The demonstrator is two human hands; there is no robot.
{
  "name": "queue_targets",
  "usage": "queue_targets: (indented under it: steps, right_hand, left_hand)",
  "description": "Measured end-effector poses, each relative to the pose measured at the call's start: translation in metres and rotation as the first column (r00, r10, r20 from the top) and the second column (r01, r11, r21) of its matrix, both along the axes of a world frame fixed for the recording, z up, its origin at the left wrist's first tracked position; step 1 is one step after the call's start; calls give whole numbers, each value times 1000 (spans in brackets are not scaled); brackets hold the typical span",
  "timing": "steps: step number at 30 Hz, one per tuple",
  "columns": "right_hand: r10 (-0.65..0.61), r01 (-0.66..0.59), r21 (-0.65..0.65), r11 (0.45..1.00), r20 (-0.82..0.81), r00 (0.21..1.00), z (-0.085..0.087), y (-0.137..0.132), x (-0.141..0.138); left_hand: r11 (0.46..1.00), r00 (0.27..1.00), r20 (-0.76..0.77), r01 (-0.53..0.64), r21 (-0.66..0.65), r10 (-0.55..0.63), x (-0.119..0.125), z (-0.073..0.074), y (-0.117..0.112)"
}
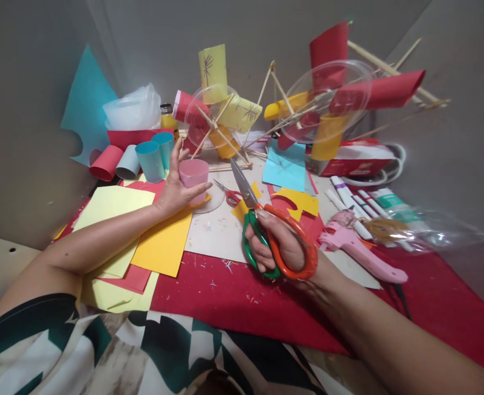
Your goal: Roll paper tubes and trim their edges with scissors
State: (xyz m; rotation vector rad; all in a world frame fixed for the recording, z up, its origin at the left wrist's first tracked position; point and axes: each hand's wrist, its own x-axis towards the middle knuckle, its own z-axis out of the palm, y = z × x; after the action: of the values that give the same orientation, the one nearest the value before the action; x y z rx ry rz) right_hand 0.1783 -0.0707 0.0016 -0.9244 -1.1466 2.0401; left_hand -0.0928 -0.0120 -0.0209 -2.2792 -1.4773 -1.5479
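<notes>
My right hand is wrapped round the handles of large scissors, one loop green and one orange. Their blades point up and away, nearly together. At the middle left, my left hand has its fingers spread and its thumb stretched across the front of a pink paper cylinder. Whether it touches the cylinder I cannot tell. That cylinder stands by a clear round plastic disc. Small red-handled scissors lie between my hands. Yellow paper offcuts rest beyond my right hand.
Blue paper cylinders and a red one stand at the left, behind stacked coloured sheets. Stick-and-paper wheels rise at the back. A pink glue gun and markers lie right, on a red cloth.
</notes>
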Motion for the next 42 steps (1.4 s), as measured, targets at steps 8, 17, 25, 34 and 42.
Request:
queue_targets:
  steps: [8, 17, 25, 34, 42]
  right_hand:
    - [7, -8, 17, 1000, 36, 999, -2, 0, -1]
    - [37, -39, 26, 999, 73, 997, -9, 1, -4]
    - [32, -35, 55, 998, 54, 998, -4, -1, -1]
    - [37, -39, 48, 998, 42, 998, -1, -2, 0]
    - [34, -35, 39, 999, 32, 999, 1, -2, 1]
  left_hand:
    - [995, 975, 198, 93, 31, -97, 11, 0, 9]
    - [997, 986, 149, 75, -13, -72, 9, -11, 5]
    - [986, 993, 73, 98, -136, -89, -2, 3, -12]
    - [990, 893, -431, 99, -97, -131, -23, 63, -27]
    - [974, 707, -696, -42, -224, -130, -10, 76, -9]
